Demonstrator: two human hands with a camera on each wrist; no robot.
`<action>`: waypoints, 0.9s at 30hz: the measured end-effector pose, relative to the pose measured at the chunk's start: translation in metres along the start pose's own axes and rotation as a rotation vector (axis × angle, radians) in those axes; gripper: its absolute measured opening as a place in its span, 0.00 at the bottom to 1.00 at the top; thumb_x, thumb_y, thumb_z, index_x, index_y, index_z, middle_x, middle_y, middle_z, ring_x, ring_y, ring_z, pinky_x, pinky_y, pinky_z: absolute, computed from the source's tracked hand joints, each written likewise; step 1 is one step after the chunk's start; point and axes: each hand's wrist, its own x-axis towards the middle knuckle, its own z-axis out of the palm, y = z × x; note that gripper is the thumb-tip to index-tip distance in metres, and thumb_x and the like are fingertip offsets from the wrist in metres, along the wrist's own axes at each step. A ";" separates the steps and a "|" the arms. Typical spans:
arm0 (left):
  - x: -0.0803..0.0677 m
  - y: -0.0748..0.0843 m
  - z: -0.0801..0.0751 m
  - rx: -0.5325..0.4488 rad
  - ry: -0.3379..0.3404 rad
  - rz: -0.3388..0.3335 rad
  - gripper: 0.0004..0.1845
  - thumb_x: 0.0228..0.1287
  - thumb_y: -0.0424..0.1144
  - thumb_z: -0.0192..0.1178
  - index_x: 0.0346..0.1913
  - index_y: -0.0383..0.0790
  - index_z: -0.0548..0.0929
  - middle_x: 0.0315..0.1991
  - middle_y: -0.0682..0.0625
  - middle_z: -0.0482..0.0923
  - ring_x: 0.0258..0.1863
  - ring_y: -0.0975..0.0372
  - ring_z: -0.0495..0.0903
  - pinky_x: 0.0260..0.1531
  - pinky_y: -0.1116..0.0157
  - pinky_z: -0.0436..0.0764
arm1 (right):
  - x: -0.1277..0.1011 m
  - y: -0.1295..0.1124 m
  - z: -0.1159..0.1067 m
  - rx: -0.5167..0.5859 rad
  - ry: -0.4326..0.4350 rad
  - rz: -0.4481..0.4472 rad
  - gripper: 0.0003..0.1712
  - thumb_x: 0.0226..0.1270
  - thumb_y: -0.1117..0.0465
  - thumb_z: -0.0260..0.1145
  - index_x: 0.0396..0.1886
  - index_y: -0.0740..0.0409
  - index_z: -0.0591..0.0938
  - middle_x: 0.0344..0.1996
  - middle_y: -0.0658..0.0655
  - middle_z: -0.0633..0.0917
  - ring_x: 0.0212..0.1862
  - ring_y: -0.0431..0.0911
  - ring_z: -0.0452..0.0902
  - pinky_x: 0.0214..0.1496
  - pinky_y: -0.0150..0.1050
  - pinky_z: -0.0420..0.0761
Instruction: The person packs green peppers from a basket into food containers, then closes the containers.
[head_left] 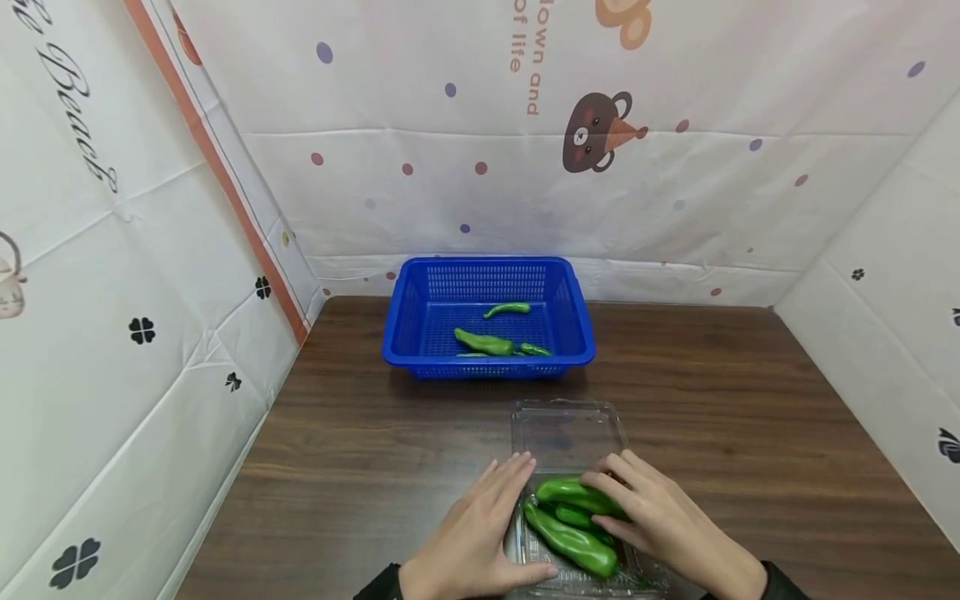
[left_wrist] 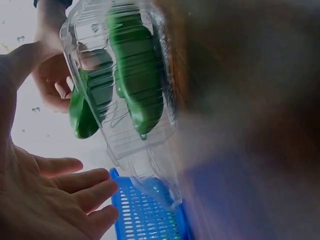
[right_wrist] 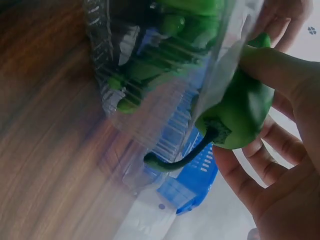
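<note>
A clear plastic clamshell box lies near the table's front edge, its lid folded back toward the basket. Inside are several green peppers, one long pepper along the left side. My right hand grips another green pepper between thumb and fingers at the box's top; its curved stem shows in the right wrist view. My left hand stands at the box's left side with fingers extended, holding nothing. In the left wrist view its palm faces the box; whether it touches the wall I cannot tell.
Behind the box, a blue plastic basket stands near the back wall with several green peppers in it. Printed white sheets enclose the brown wooden table at the back and both sides.
</note>
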 end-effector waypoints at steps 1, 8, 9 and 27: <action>-0.001 0.000 0.001 -0.002 -0.008 0.000 0.59 0.62 0.73 0.60 0.83 0.42 0.48 0.80 0.43 0.55 0.78 0.56 0.59 0.75 0.49 0.62 | 0.000 0.000 0.001 -0.004 -0.001 -0.003 0.24 0.66 0.48 0.75 0.58 0.51 0.82 0.45 0.45 0.78 0.41 0.36 0.69 0.38 0.26 0.70; -0.006 -0.003 0.003 0.003 -0.057 -0.027 0.61 0.60 0.76 0.60 0.83 0.42 0.48 0.81 0.42 0.54 0.79 0.51 0.57 0.76 0.48 0.60 | 0.005 -0.005 0.003 -0.037 -0.037 0.021 0.33 0.50 0.55 0.85 0.57 0.51 0.83 0.44 0.45 0.78 0.41 0.37 0.70 0.37 0.30 0.73; -0.007 -0.004 0.004 0.006 -0.060 -0.031 0.61 0.59 0.76 0.60 0.83 0.42 0.48 0.81 0.42 0.54 0.79 0.50 0.57 0.76 0.48 0.60 | 0.006 -0.006 0.003 -0.049 -0.045 0.034 0.33 0.48 0.56 0.85 0.56 0.51 0.83 0.44 0.45 0.77 0.40 0.36 0.69 0.36 0.31 0.73; -0.007 -0.011 0.003 -0.042 -0.098 -0.068 0.63 0.56 0.78 0.60 0.83 0.40 0.51 0.81 0.43 0.54 0.78 0.56 0.59 0.74 0.49 0.63 | 0.017 -0.013 -0.002 -0.145 -0.097 0.118 0.36 0.40 0.59 0.87 0.55 0.50 0.85 0.42 0.46 0.79 0.38 0.38 0.71 0.32 0.32 0.74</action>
